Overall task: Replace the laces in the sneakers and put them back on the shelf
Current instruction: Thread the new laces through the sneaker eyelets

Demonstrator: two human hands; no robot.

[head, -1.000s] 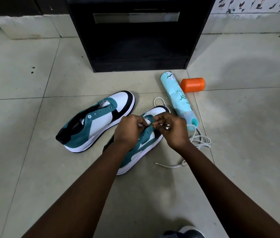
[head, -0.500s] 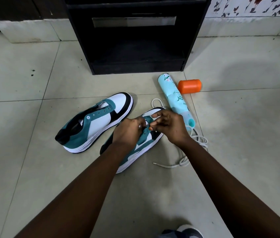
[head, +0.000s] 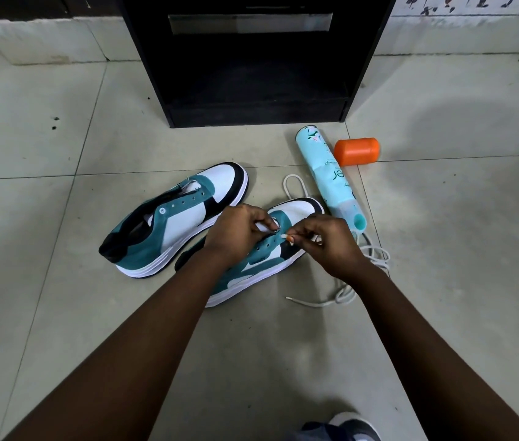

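Much of the near sneaker (head: 253, 268) is covered by the two forearms and hands working over it, so its heel and most of the eyelet row can't be made out; only the white toe cap, a strip of teal side panel and the white sole show. The left hand (head: 236, 232) has its fingers curled over the tongue area, pinching the upper near the front eyelets. The right hand (head: 328, 243) pinches the tip of the white lace (head: 344, 292) between thumb and forefinger, right at an eyelet; whether the tip has gone through the hole is too small to tell. The rest of that lace trails behind the right wrist in loose loops on the tiled floor (head: 61, 313), with another loop poking out beyond the toe. The second sneaker (head: 175, 219) lies just beside the first to the left, unlaced, tipped on its side. Past the toes lies a pale turquoise spray can (head: 328, 176), and an orange cap (head: 357, 151) just beside it. The black shelf (head: 252, 58) stands behind, its top cut off by the frame. A grey shoe toe (head: 344, 429) shows at the bottom edge.
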